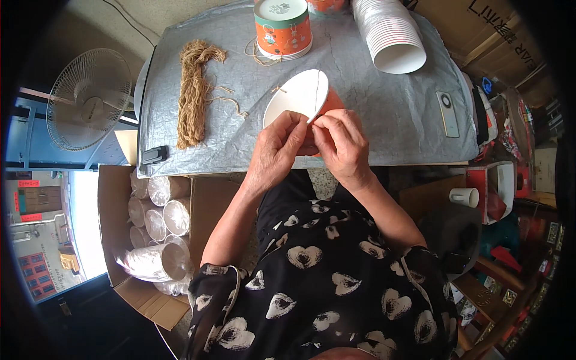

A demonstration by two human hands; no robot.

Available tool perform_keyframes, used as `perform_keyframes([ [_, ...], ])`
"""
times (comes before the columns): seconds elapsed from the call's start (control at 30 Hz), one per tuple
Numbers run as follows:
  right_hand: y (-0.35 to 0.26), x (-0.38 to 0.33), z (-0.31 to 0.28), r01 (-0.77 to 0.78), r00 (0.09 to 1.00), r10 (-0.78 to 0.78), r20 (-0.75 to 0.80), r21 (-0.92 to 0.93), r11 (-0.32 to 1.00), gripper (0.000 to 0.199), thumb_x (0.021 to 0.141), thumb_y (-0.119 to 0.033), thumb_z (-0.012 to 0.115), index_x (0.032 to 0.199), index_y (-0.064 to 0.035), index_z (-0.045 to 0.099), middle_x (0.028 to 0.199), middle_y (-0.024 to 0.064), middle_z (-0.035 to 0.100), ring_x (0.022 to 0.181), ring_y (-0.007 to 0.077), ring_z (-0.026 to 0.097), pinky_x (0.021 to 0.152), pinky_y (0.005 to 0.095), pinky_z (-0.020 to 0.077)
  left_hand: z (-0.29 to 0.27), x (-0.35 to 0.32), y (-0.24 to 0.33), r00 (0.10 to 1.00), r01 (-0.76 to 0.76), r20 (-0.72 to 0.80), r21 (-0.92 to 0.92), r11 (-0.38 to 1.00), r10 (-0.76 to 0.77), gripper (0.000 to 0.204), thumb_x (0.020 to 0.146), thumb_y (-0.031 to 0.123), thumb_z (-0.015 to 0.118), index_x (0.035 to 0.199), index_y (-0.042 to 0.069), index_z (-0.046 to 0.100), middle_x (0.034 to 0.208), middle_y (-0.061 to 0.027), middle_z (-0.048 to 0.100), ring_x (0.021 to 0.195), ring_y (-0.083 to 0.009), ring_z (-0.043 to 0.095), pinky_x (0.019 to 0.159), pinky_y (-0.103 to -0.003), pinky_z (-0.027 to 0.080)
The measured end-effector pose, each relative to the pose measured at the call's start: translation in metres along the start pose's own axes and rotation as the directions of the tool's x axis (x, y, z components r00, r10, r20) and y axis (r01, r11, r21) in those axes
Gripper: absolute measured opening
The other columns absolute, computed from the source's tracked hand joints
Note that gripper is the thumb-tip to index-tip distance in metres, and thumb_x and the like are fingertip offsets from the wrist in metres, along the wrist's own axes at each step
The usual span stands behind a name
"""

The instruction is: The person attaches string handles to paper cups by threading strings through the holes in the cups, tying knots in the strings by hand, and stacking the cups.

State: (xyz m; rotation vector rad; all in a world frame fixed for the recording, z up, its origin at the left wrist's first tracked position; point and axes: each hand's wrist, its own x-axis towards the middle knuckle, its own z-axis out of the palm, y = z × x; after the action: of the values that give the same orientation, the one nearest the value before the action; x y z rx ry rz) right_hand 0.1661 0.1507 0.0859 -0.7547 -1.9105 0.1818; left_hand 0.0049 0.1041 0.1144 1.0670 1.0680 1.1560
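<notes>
A paper bucket [292, 99], white inside and orange outside, is tilted on its side over the near edge of the table. My left hand [277, 150] is closed on its near rim, thumb and fingers pinched together. Against the same rim, my right hand [344, 147] pinches a thin cord [317, 93], which runs across the bucket's mouth. A small knot of brown cord [279, 89] shows at the far left of the rim. The fingertips partly hide the cord's end. A bundle of brown twine [193, 96] lies to the left.
An orange bucket with a green band [283, 36] stands upside down at the back, beside a stack of white buckets [393, 42]. A phone [447, 114] lies right, a black clip-like object [154, 155] left. Below left, a carton [114, 222] holds wrapped cups; a fan [90, 99] stands left.
</notes>
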Motion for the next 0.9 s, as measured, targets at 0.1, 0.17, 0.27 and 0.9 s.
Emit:
perform_keyframes([
  [0.1, 0.001, -0.001, 0.002, 0.003, 1.0, -0.003, -0.011, -0.03, 1.0, 0.022, 0.081, 0.001, 0.075, 0.096, -0.0046, 0.061, 0.093, 0.0085, 0.06, 0.085, 0.0299, 0.06, 0.075, 0.0418, 0.0505, 0.002, 0.0, 0.0, 0.999, -0.029, -0.019, 0.005, 1.0, 0.029, 0.023, 0.109, 0.013, 0.05, 0.114, -0.008, 0.057, 0.101, -0.0138, 0.07, 0.097, -0.0185, 0.071, 0.084, -0.034, 0.063],
  [0.17, 0.003, -0.001, 0.003, -0.004, 0.999, 0.003, -0.036, -0.029, 1.0, 0.02, 0.081, 0.001, 0.073, 0.093, -0.0051, 0.059, 0.091, 0.009, 0.059, 0.084, 0.0305, 0.06, 0.074, 0.042, 0.0504, 0.004, 0.0, 0.0, 0.999, -0.032, -0.009, 0.018, 0.999, 0.032, 0.022, 0.108, 0.013, 0.05, 0.114, -0.007, 0.057, 0.101, -0.0136, 0.07, 0.098, -0.0178, 0.07, 0.084, -0.034, 0.063],
  [0.27, 0.006, -0.002, 0.004, -0.033, 0.997, 0.036, -0.075, 0.032, 0.999, 0.018, 0.081, 0.001, 0.072, 0.091, -0.0048, 0.058, 0.089, 0.0099, 0.059, 0.082, 0.0306, 0.06, 0.073, 0.0412, 0.0505, 0.005, 0.001, -0.003, 0.999, -0.036, 0.007, 0.018, 0.999, 0.036, 0.017, 0.106, 0.008, 0.054, 0.114, -0.007, 0.057, 0.103, -0.0132, 0.07, 0.098, -0.0161, 0.069, 0.084, -0.032, 0.061],
  [0.9, 0.019, -0.052, -0.005, -0.719, 0.534, 0.597, 0.599, 0.693, -0.052, 0.014, 0.097, -0.015, 0.067, 0.101, -0.001, 0.067, 0.099, 0.0082, 0.072, 0.089, 0.0159, 0.068, 0.088, 0.0316, 0.0545, -0.001, 0.012, -0.028, 0.946, -0.208, -0.162, 0.356, 0.911, 0.279, 0.021, 0.095, -0.003, 0.062, 0.116, -0.001, 0.063, 0.102, -0.0145, 0.077, 0.095, -0.0195, 0.076, 0.078, -0.029, 0.06],
])
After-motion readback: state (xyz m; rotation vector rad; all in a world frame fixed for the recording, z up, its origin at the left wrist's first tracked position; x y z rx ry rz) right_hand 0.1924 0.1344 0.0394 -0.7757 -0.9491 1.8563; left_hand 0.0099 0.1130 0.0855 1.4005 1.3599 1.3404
